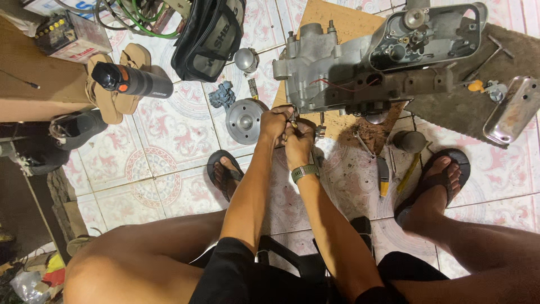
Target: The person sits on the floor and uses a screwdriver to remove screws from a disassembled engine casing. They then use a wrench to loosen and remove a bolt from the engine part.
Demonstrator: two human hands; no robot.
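A grey scooter engine block [360, 62] lies on a wooden board [337, 22] on the tiled floor in front of me. My left hand [274, 123] and my right hand [298, 143] are clasped together just below the engine's near left corner. Both close around a small metal part [295, 117] that is mostly hidden by my fingers. A green watch [304, 171] sits on my right wrist. My sandalled feet [225, 171] [436, 180] rest on either side of my arms.
A round metal cover [243, 119], a small dome part [246, 58] and a black bag [208, 36] lie to the left. A dark bottle [132, 80] rests on sandals. A shiny metal cover [513, 110], a T-handle wrench [488, 58], a spanner [363, 142] and a yellow-handled tool [409, 171] lie right.
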